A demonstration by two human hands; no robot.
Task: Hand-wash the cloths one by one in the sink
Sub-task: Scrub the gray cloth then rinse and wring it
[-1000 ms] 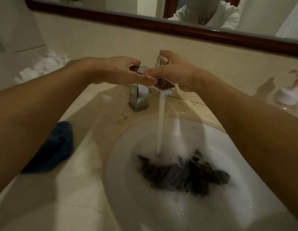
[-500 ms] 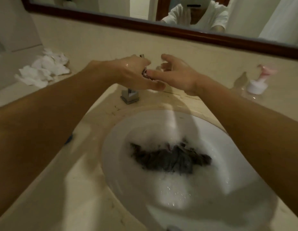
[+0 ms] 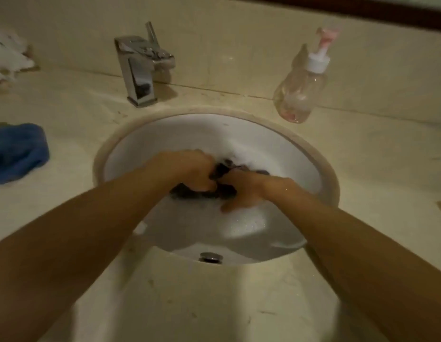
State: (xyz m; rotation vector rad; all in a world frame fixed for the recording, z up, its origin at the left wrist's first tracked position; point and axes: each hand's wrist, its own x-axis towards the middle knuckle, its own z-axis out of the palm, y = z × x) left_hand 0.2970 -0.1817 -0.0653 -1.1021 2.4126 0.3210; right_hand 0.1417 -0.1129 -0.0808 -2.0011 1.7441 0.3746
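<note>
Head view: both forearms reach down into the sink (image 3: 239, 127). Left hand (image 3: 189, 170) is clenched around the dark cloth (image 3: 224, 169). Right hand (image 3: 244, 191) grips the same cloth; the knuckles meet. The cloth lies in sudsy water mid-basin.

Count: one dark cloth, one blue cloth (image 3: 17, 151) on the counter at left, one faucet (image 3: 140, 67), one pump bottle (image 3: 300, 90).

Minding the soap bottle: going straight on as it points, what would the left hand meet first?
The left hand meets the dark cloth it grips; beyond, probably the sink's far wall, short of the soap bottle. Depth unclear.
</note>
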